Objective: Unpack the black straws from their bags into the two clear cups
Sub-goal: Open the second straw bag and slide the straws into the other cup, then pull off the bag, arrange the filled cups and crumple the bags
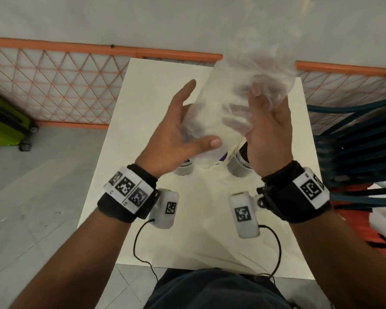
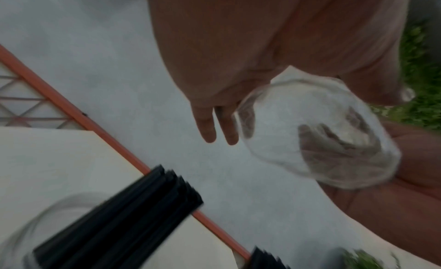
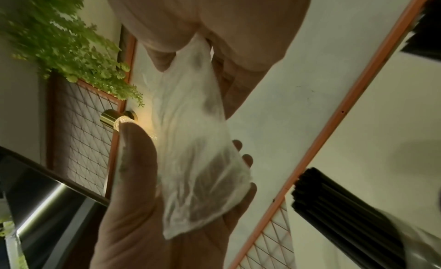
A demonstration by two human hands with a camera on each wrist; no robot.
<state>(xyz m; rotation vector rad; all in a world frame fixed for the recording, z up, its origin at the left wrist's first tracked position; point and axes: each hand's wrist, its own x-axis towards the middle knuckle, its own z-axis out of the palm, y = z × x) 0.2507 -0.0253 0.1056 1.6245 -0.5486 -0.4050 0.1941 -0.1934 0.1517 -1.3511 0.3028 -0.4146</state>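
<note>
Above the white table [image 1: 156, 85] I hold an empty, crumpled clear bag [image 1: 243, 85] between both hands. My right hand [image 1: 250, 108] pinches it with thumb and fingers; the bag [image 3: 190, 160] hangs from that pinch. My left hand [image 1: 201, 114] lies against the bag's left side, fingers straight and thumb out. Beneath the hands two clear cups stand on the table, the left cup [image 1: 184, 169] and the right cup [image 1: 240, 166], both partly hidden. Black straws [image 2: 119, 216] stand bundled in a cup [image 2: 35, 226]; a second bundle [image 3: 346, 216] shows in the right wrist view.
An orange lattice fence [image 1: 54, 85] runs behind the table. A green suitcase [image 1: 5, 123] stands on the floor at the left, and a chair with blue straps [image 1: 354, 141] at the right. A small purple item [image 1: 223, 157] lies between the cups.
</note>
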